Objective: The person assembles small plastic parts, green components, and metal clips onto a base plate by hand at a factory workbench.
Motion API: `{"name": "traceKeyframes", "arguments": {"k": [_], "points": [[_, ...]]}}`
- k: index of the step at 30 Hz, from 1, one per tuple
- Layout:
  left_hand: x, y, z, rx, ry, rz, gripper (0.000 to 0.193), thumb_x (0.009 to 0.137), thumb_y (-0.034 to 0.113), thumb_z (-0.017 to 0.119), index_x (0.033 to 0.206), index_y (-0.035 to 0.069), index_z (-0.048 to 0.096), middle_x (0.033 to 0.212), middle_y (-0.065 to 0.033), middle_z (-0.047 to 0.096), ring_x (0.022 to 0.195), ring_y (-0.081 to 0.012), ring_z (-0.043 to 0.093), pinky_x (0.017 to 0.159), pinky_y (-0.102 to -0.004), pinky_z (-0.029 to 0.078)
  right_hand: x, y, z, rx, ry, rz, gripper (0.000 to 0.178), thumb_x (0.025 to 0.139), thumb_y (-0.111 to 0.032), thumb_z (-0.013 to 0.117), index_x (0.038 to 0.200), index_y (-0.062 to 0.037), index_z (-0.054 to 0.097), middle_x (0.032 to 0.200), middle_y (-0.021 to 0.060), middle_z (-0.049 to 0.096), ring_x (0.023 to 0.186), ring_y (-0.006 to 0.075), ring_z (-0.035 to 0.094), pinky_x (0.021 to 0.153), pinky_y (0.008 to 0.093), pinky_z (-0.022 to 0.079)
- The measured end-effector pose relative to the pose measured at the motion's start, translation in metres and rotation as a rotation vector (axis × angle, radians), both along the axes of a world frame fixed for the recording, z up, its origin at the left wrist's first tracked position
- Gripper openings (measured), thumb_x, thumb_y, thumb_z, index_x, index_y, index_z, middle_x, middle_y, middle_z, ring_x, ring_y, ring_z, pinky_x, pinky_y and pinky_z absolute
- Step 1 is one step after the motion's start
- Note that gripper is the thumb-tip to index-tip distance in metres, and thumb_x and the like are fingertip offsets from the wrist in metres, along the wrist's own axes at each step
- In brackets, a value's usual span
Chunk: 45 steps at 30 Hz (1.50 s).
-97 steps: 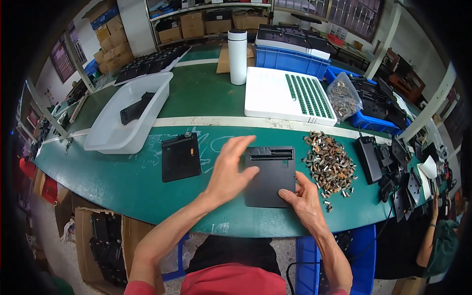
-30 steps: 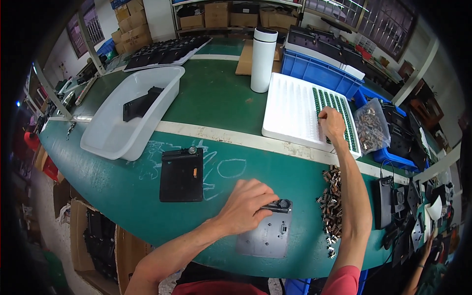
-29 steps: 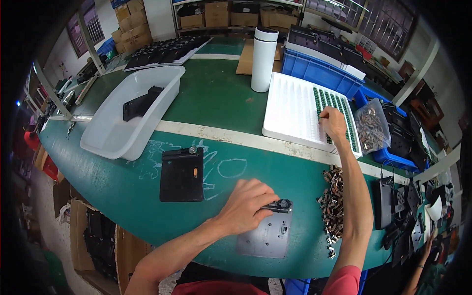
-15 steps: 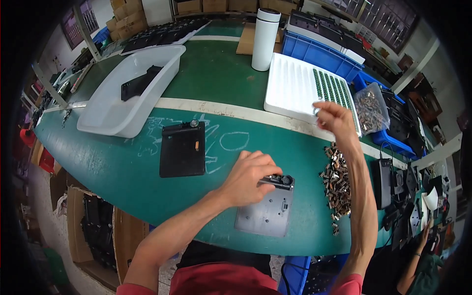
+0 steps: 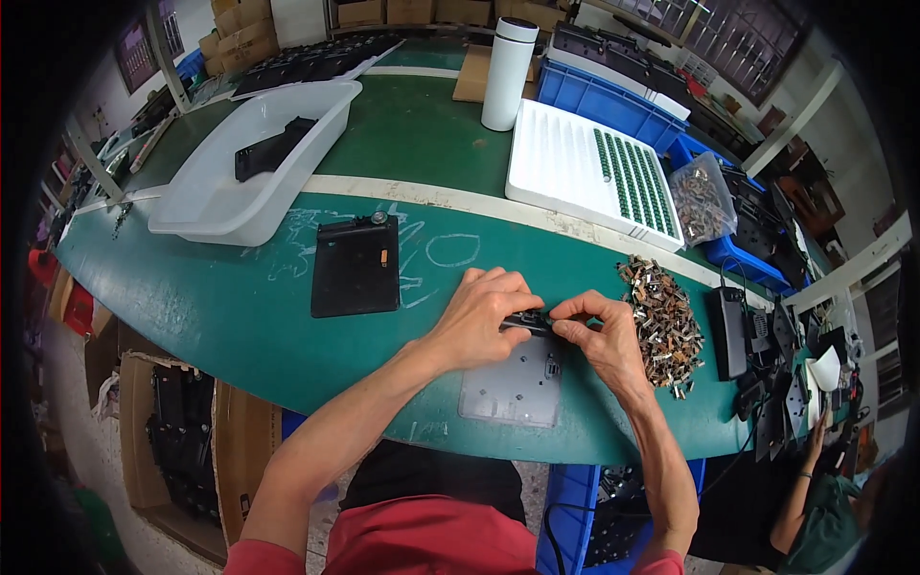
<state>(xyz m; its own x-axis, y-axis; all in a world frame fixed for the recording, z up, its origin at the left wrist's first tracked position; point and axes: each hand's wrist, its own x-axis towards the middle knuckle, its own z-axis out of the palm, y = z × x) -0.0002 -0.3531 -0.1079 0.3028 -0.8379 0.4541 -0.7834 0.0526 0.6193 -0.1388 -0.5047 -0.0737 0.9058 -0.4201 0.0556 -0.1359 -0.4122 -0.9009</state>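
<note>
A flat dark plate with a thick black bar along its far edge lies on the green table in front of me. My left hand grips that bar between thumb and fingers. At the bar's right end, my right hand has thumb and forefinger pinched together; whatever they hold is hidden by the fingers. Farther left rests a similar black plate, with a round metal piece at its upper right corner. Beyond my right hand, a white ridged tray carries rows of small green parts.
Right of my right hand spreads a heap of small metal parts. A white plastic tub with a black piece stands at left. Behind are a white bottle, a blue crate and a bag of parts. Another person's arm shows at lower right.
My right hand has come down from beside the white tray to the right end of the bar. My left hand keeps its grip. The whole view has shifted slightly.
</note>
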Motion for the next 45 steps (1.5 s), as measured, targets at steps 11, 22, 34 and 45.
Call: {"name": "traceKeyframes", "arguments": {"k": [11,22,34,45], "points": [[0.0,0.001,-0.001,-0.008,-0.013,0.014,0.034,0.068,0.009,0.074,0.102,0.005,0.072,0.091,-0.0049,0.061,0.089,-0.0225,0.054,0.085,-0.0375,0.037,0.001,0.003,-0.009,0.173,-0.042,-0.06,0.018,0.075,0.005,0.073,0.092,0.0015,0.071,0.084,0.0033,0.067,0.072,0.0103,0.058,0.066,0.0264,0.05],[-0.001,0.002,0.001,0.065,-0.006,0.015,0.037,0.069,0.007,0.077,0.105,0.007,0.07,0.1,-0.0046,0.063,0.096,-0.0238,0.055,0.089,-0.0379,0.036,-0.004,0.016,0.003,-0.698,-0.056,0.047,0.013,0.076,0.007,0.066,0.087,0.0002,0.064,0.087,0.0158,0.058,0.078,0.035,0.061,0.066,0.0422,0.051],[-0.002,0.002,0.002,0.075,-0.011,0.017,0.037,0.069,0.007,0.077,0.105,0.007,0.07,0.099,-0.005,0.062,0.096,-0.024,0.055,0.089,-0.0379,0.036,-0.005,0.013,0.005,-0.712,-0.092,0.089,0.017,0.076,0.004,0.067,0.09,-0.001,0.059,0.09,0.0128,0.057,0.081,0.0336,0.061,0.067,0.0425,0.051],[-0.001,0.0,0.003,0.064,-0.011,0.011,0.036,0.068,0.007,0.077,0.103,0.006,0.07,0.097,-0.0055,0.062,0.094,-0.0248,0.055,0.089,-0.0381,0.037,-0.001,0.011,0.008,-0.821,-0.072,0.164,0.023,0.071,0.009,0.058,0.091,0.0003,0.051,0.091,0.0167,0.051,0.09,0.0369,0.055,0.069,0.0442,0.05]]}}
